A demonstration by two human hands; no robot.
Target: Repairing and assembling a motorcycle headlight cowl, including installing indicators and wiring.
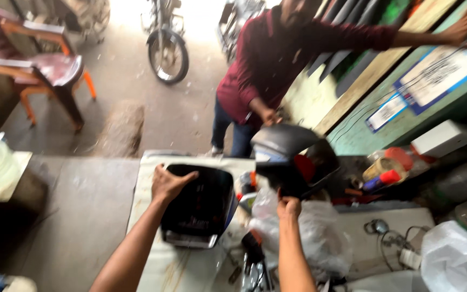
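On the counter [152, 259], the left hand [167, 183] lies spread atop a black box [198, 205]; the right hand [288, 207] pinches a black cover [293, 159], grip closed.

Glossy black seat panel [198, 203] flat on bench, w/ black-red cowl [290, 159] raised upright beside it (blurred).

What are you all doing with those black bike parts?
The left hand rests on top of a glossy black box-shaped part sitting on the pale workbench. The right hand grips the lower edge of a black and red motorbike panel, lifted above a clear plastic bag. A person in a maroon shirt across the bench holds the panel's far side.
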